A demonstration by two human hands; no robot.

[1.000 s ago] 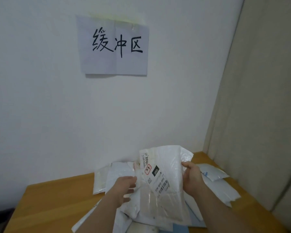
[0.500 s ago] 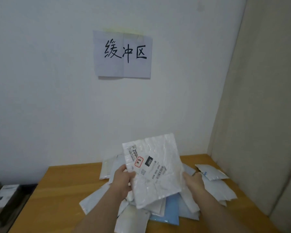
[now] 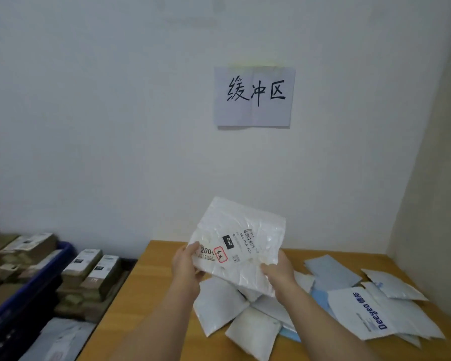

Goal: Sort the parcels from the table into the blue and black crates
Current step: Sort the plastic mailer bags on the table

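White parcel [image 3: 241, 243] lifted above the table [image 3: 146, 280], my left hand [image 3: 186, 267] and right hand [image 3: 279, 273] pinching opposite edges; I judge it light, limp, slippery, best gripped at the margins

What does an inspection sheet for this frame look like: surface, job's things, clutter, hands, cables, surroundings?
Surface: wooden table, bare at its left part.
Job's things: white plastic mailer with a printed label held above a heap of white and grey-blue mailers; blue plastic crate at left holds brown cardboard boxes; more boxes stacked beside it.
Clutter: nothing seen.
Hands: left hand grips the mailer's left edge, right hand its lower right edge.
Cables: nothing seen.
Surroundings: white wall, handwritten paper sign, beige panel at right.
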